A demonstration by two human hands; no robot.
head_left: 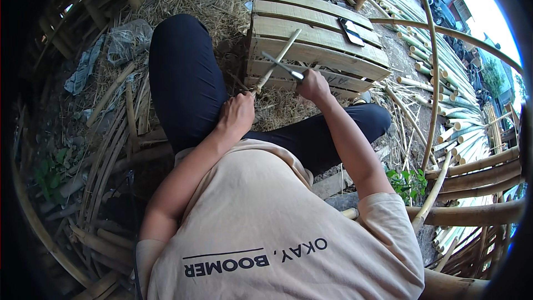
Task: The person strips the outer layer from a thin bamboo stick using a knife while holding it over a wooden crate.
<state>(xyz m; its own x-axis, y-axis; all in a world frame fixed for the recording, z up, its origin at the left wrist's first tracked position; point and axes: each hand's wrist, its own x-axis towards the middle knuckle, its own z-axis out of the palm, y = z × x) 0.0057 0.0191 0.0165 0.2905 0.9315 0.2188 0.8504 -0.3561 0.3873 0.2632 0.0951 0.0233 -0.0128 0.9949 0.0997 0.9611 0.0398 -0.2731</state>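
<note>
My left hand (239, 112) is closed around the lower end of a pale bamboo stick (287, 49), just beside my bent left knee. The stick slants up and away to the right, over the edge of a wooden slatted crate (311, 30). In my right hand (314, 86) is a knife (292, 71), gripped by its handle. Its thin grey blade points left and crosses the stick at about its middle; whether it touches is hard to make out. Some light shavings or a rough knob show on the stick close to my left fingers.
A dark phone (351, 32) lies on the crate. Straw and shavings (205, 3) cover the ground. Clear plastic (129, 39) is crumpled at the left. Cut bamboo poles (466, 128) are stacked at the right, behind a curved upright pole (435, 78). Bamboo rails (472, 215) stand near my right elbow.
</note>
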